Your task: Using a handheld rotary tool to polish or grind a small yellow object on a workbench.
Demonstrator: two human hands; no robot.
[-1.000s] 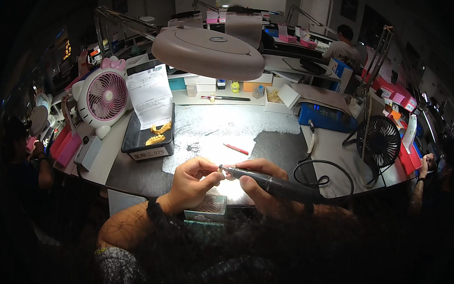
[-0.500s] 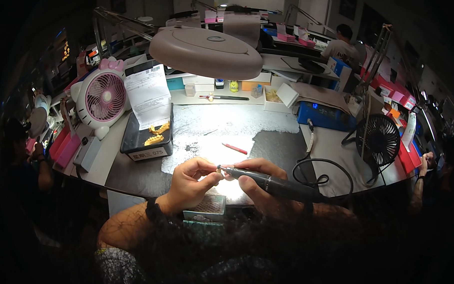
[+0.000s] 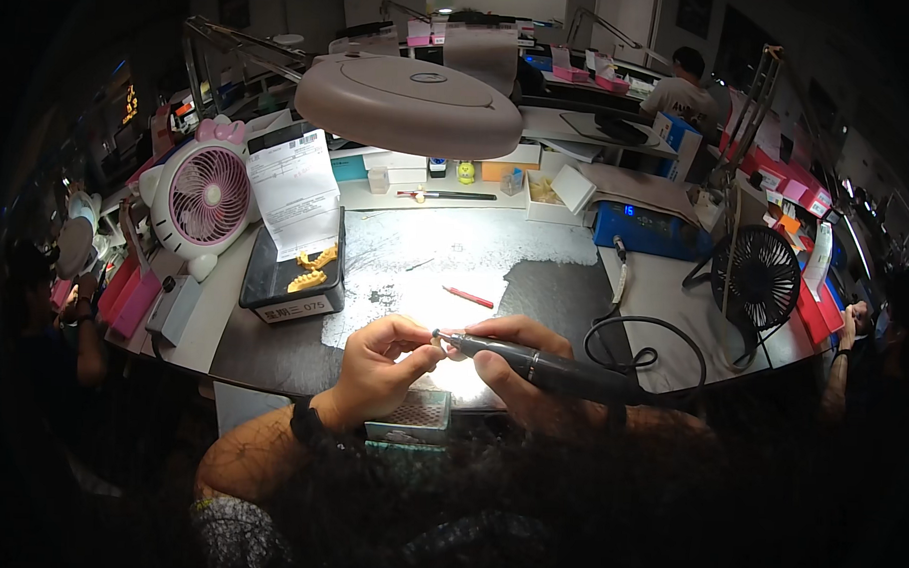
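My right hand (image 3: 507, 358) grips a dark pen-shaped rotary handpiece (image 3: 542, 366) whose tip points left. Its cable (image 3: 641, 341) loops over the bench to the right. My left hand (image 3: 384, 360) pinches a very small piece at its fingertips, right against the tool tip; the piece is too small to make out. Both hands hover over the brightly lit front edge of the workbench (image 3: 272, 348), above a small box with a grid top (image 3: 413, 416). A dark band sits on my left wrist.
A big round lamp head (image 3: 411, 104) hangs over the bench. A black tray (image 3: 292, 283) with yellow dental casts and a paper slip stands left, beside a pink fan (image 3: 205, 197). A red pencil (image 3: 469, 297), a black fan (image 3: 762, 277) and a blue box (image 3: 649, 229) lie further back. Other people work around.
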